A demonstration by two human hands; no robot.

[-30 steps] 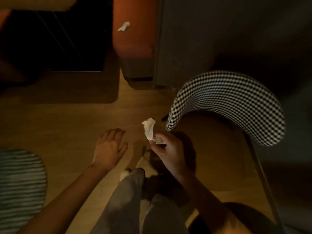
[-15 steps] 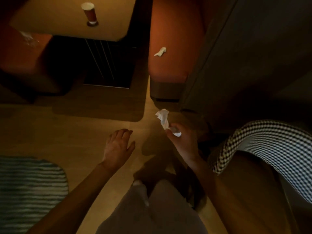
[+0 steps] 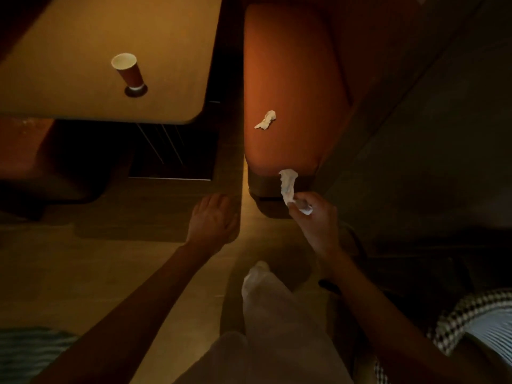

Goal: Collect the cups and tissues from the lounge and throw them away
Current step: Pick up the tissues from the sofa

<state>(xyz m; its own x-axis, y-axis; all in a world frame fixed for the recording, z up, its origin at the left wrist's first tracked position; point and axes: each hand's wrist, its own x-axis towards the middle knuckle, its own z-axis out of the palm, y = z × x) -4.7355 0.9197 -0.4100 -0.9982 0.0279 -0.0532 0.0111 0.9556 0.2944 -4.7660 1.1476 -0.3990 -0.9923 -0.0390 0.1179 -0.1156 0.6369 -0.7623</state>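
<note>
Right hand (image 3: 318, 220) pinches a crumpled white tissue (image 3: 288, 185) between thumb and fingertips, the tissue standing up above the hand in front of the near end of an orange bench seat (image 3: 293, 79); left hand (image 3: 214, 218) holds nothing, fingers relaxed and loosely spread, palm down above the wooden floor (image 3: 97, 259). A second crumpled tissue (image 3: 266, 120) lies on the bench seat, beyond the right hand and apart from it. A red paper cup (image 3: 128, 70) stands upright on the tabletop (image 3: 69, 101), well beyond and to the left of the left hand.
</note>
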